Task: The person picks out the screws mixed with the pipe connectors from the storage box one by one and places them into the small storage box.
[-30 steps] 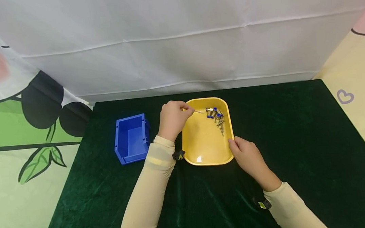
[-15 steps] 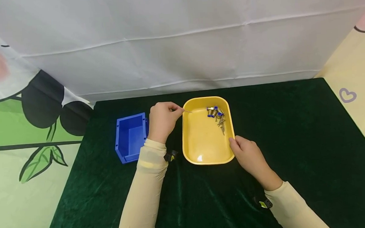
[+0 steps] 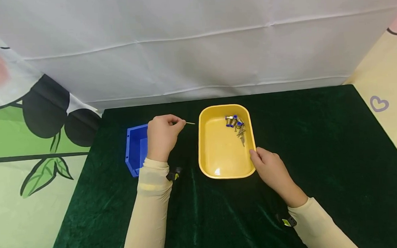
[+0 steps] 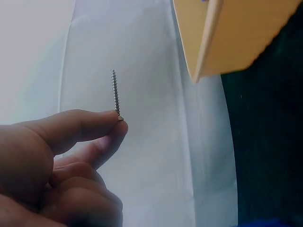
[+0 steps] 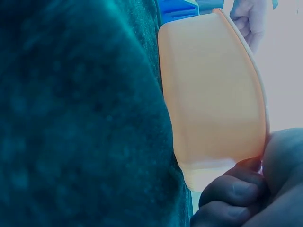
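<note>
Between thumb and index finger, my left hand (image 3: 164,134) pinches a screw (image 4: 116,92) by its head, with the threaded tip pointing away from the fingers. In the head view this hand is between the blue bin (image 3: 134,149) and the yellow tray (image 3: 220,158), overlapping the bin's right part. My right hand (image 3: 269,169) grips the tray's right rim near its front corner, thumb over the edge and the other fingers against the outer wall. Inside the tray, at the back right, lie several blue-and-brass push-in fittings (image 3: 233,120) and a small heap of screws (image 3: 242,135).
A dark green cloth (image 3: 319,144) covers the table. Behind its far edge hangs a white curtain (image 3: 195,57). Printed fabric (image 3: 47,175) stands along the left side.
My left hand has carried the screw leftward, out from over the tray toward the blue bin. The right hand stays on the tray's rim.
</note>
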Motion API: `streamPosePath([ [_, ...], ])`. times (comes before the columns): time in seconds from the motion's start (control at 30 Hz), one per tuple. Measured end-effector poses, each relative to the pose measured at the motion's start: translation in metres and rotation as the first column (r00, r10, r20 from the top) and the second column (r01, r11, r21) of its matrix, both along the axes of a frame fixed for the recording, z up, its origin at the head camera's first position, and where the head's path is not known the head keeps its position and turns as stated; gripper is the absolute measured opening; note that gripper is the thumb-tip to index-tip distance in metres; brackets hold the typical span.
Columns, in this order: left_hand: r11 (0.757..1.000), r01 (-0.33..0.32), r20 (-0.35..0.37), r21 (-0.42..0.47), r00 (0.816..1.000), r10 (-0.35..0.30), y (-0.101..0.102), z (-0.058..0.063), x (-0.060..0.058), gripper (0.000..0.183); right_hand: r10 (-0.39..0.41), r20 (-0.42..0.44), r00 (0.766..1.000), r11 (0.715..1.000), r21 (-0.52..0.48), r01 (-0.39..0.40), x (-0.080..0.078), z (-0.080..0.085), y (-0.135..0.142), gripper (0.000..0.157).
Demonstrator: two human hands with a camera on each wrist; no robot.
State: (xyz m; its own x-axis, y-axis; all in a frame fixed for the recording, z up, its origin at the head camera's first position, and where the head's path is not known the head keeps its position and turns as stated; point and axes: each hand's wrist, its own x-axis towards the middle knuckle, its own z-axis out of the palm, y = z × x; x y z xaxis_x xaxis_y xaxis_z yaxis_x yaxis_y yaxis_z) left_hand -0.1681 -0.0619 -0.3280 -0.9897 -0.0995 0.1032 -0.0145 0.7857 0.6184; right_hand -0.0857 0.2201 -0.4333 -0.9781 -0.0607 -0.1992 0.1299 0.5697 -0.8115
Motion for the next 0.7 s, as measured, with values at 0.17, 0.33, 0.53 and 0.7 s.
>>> streamPosePath([
  [0.17, 1.000, -0.031, 0.009, -0.003, 0.999, 0.031, -0.013, -0.002, 0.003, 0.022, -0.007, -0.005, 1.000, 1.000, -0.003, 0.007, 0.000, -0.001, -0.001, 0.033],
  [0.33, 0.999, -0.021, 0.033, 0.027, 0.999, 0.020, -0.021, -0.005, 0.005, 0.020, -0.011, -0.009, 1.000, 1.000, 0.000, 0.011, 0.000, -0.001, -0.001, 0.034],
  [0.53, 0.999, -0.007, 0.041, 0.031, 0.999, 0.005, -0.033, -0.012, 0.009, 0.020, -0.008, -0.001, 1.000, 1.000, -0.013, 0.008, -0.001, -0.002, 0.000, 0.033],
  [0.7, 0.998, -0.042, 0.040, 0.043, 0.998, 0.040, -0.051, -0.014, 0.013, 0.024, -0.010, 0.002, 1.000, 1.000, -0.017, 0.010, -0.001, -0.002, 0.000, 0.033],
])
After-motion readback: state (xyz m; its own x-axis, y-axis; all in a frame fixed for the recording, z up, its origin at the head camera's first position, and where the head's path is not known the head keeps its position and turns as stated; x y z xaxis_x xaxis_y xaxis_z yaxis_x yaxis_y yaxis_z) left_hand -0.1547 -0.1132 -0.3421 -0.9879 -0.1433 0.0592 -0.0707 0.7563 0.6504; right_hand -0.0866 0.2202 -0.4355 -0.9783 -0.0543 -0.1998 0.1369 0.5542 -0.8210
